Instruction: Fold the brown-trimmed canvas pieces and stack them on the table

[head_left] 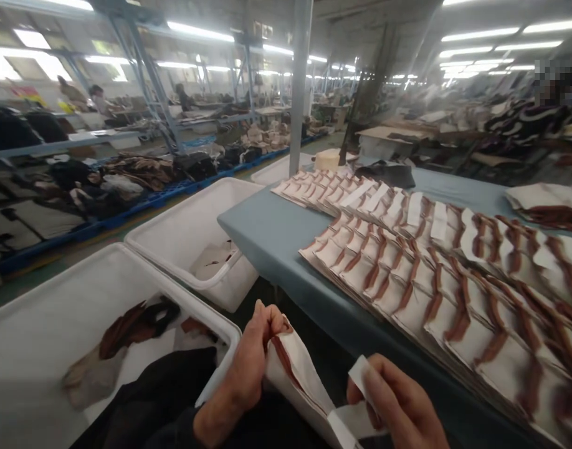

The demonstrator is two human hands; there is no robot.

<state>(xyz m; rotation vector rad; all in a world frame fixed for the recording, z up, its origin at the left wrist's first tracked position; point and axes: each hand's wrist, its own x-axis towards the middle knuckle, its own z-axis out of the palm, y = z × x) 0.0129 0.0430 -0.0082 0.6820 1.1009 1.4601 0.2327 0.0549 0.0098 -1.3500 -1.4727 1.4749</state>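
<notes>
My left hand point(251, 362) is closed on the upper end of a white card point(298, 374) with brown stockings folded over it. The card slopes down toward my right hand point(398, 405), whose fingers pinch a white paper band point(361, 374) at the card's lower end. Both hands are low in the view, just in front of the grey-blue table point(267, 231). Rows of many similar carded brown stockings point(430, 280) overlap across the table to the right.
Two white plastic bins stand left of the table: the near bin point(47, 324) holds loose brown and black stockings, the far bin point(187, 224) a few pieces. A steel post point(300, 87) rises behind the table. Shelving with dark goods lines the left; people work in the background.
</notes>
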